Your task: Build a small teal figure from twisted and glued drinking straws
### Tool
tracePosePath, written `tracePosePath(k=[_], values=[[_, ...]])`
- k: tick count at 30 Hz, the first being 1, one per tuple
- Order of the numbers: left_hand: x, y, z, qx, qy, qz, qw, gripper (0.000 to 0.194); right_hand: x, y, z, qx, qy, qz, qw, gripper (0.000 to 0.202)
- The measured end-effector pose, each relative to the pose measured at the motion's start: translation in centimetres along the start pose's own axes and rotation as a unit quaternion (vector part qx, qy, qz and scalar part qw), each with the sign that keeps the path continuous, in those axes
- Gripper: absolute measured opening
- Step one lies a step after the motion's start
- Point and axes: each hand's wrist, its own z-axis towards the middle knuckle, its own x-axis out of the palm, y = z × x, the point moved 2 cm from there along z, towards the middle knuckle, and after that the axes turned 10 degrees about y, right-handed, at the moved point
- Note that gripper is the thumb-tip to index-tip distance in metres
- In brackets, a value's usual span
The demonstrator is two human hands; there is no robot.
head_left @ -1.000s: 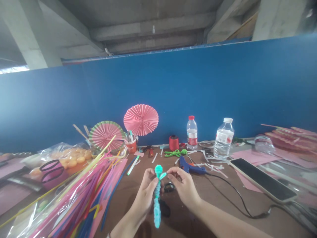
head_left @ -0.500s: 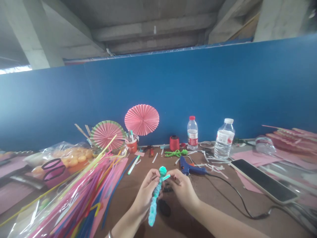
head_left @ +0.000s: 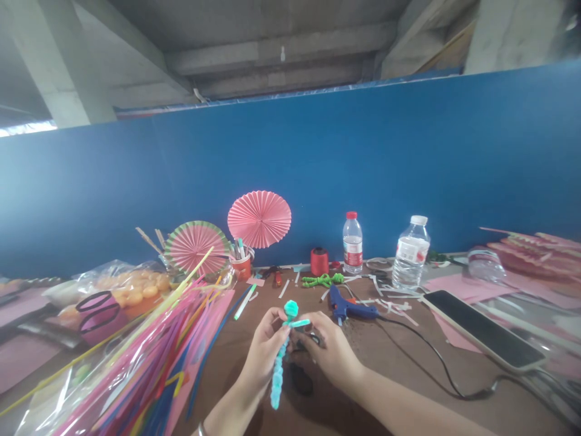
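Note:
A twisted turquoise pipe-cleaner piece with a round knob at its top hangs over the brown table, low in the middle of the view. My left hand pinches it just below the knob, thumb and fingers closed round it. From that spot a short turquoise end sticks out to the right. The fingers of my right hand are closed on the tip of this short end. Both hands are close together, and the lower part of the twisted piece dangles free beside my left palm.
Colourful pipe cleaners in clear plastic lie at the left. Behind my hands are a green twisted piece, a blue glue gun, a red spool and two bottles. A phone lies at the right.
The knob and the top of the turquoise piece have shifted slightly left and up. The piece is more upright, and its short end now points more level to the right.

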Motion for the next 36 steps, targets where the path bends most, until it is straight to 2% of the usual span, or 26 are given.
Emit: tracePosePath(k=[4, 7, 17, 23, 32, 36], values=[[0.0, -0.1, 0.1, -0.004, -0.010, -0.006, 1.000, 0.024, 0.2, 0.4, 0.0, 0.004, 0.012, 0.064, 0.998, 0.018], [0.3, -0.1, 0.0, -0.013, -0.014, -0.008, 1.000, 0.027, 0.3, 0.5, -0.1, 0.011, -0.002, 0.100, 0.995, 0.018], [1.0, 0.0, -0.2, 0.009, -0.003, -0.037, 0.999, 0.022, 0.0, 0.5, 0.0, -0.044, -0.036, 0.050, 0.997, 0.012], [1.5, -0.3, -0.3, 0.006, -0.008, -0.035, 0.999, 0.017, 0.1, 0.4, -0.1, -0.048, -0.049, 0.045, 0.997, 0.012], [1.7, -0.2, -0.5, 0.041, -0.020, 0.006, 0.999, 0.018, 0.3, 0.5, -0.3, -0.034, -0.058, 0.024, 0.997, 0.017], [1.5, -0.3, -0.5, 0.063, -0.047, 0.094, 0.992, 0.016, 0.2, 0.5, -0.3, 0.011, -0.067, 0.026, 0.997, 0.016]])
